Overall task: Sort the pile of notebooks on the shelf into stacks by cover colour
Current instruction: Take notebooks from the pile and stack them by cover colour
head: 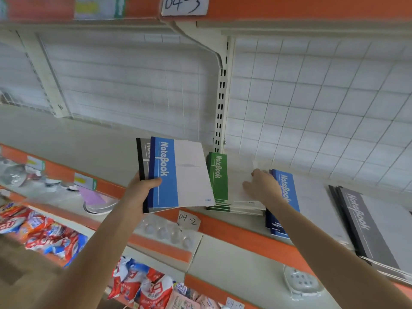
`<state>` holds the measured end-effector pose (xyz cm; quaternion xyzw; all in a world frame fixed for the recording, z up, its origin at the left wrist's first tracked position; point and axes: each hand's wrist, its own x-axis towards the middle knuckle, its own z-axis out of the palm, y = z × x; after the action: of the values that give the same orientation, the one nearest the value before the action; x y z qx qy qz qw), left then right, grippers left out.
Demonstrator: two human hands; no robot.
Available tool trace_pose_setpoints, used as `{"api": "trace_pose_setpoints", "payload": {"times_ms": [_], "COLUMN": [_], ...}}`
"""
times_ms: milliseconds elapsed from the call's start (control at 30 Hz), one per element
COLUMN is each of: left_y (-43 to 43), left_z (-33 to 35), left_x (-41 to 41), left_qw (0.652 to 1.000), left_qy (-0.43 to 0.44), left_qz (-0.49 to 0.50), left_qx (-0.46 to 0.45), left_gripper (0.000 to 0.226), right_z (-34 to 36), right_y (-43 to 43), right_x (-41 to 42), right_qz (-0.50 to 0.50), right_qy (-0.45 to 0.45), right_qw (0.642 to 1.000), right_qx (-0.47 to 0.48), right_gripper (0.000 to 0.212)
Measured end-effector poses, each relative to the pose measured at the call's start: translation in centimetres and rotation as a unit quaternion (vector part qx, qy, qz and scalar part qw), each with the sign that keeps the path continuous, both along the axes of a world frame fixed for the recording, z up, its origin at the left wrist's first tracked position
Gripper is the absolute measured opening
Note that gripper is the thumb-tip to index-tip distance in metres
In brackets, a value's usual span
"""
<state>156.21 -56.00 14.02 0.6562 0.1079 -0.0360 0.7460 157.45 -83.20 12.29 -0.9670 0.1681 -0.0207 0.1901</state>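
My left hand (140, 192) grips a small bundle of notebooks held above the shelf: a blue-and-white notebook (178, 172) on top and a grey-and-black notebook (142, 157) behind it. To its right a stack of green notebooks (218, 177) lies on the shelf. My right hand (263, 186) rests with fingers spread on the white part of that green stack's top cover. Right of the hand lies a stack of blue notebooks (287, 192), and farther right a stack of grey notebooks (365, 224).
The shelf (93, 139) has an orange front edge with a paper label "04-2" (188, 220). A white wire grid backs it. An upright slotted post (220, 103) stands behind the green stack. Lower shelves hold snack packets (44, 233) and plastic items.
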Motion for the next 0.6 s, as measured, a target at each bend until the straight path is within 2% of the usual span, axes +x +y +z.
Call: {"api": "trace_pose_setpoints", "payload": {"times_ms": [100,167,233,267,333,367,433,500,600], "left_y": [0.7,1.1,1.3,1.3,1.0,0.8,-0.2,-1.2,-2.9], "left_z": [-0.1,-0.3,-0.5,-0.6,-0.8,-0.9,-1.2,-1.5,-1.9], "left_x": [0.2,0.2,0.1,0.0,-0.3,-0.5,-1.0,-1.6,-2.4], "left_qw": [1.0,0.999,0.998,0.997,0.994,0.993,0.989,0.986,0.979], "left_qy": [-0.002,-0.005,-0.008,-0.008,-0.011,-0.018,-0.027,-0.03,-0.024], "left_qz": [-0.029,-0.046,-0.063,-0.073,-0.104,-0.115,-0.143,-0.164,-0.203], "left_qx": [-0.001,-0.001,-0.005,-0.01,-0.013,-0.01,-0.008,-0.011,-0.027], "left_gripper": [0.028,0.028,0.028,0.028,0.03,0.03,0.03,0.029,0.024], "right_z": [0.0,0.0,0.2,0.5,1.1,1.2,1.1,0.6,0.2], "right_y": [1.5,2.6,4.2,5.2,7.0,7.6,8.4,7.9,6.2], "right_x": [-0.8,-1.5,-2.3,-2.9,-4.2,-4.8,-6.5,-7.9,-9.8], "right_qz": [-0.004,-0.002,-0.004,-0.01,-0.032,-0.042,-0.07,-0.1,-0.163], "right_qy": [0.01,-0.048,-0.124,-0.117,-0.049,-0.02,-0.016,-0.039,-0.082], "right_qw": [0.998,0.998,0.992,0.989,0.979,0.966,0.932,0.919,0.919], "right_qx": [-0.066,-0.052,0.038,0.093,0.196,0.255,0.355,0.38,0.351], "right_gripper": [0.035,0.034,0.03,0.031,0.036,0.035,0.027,0.023,0.013]}}
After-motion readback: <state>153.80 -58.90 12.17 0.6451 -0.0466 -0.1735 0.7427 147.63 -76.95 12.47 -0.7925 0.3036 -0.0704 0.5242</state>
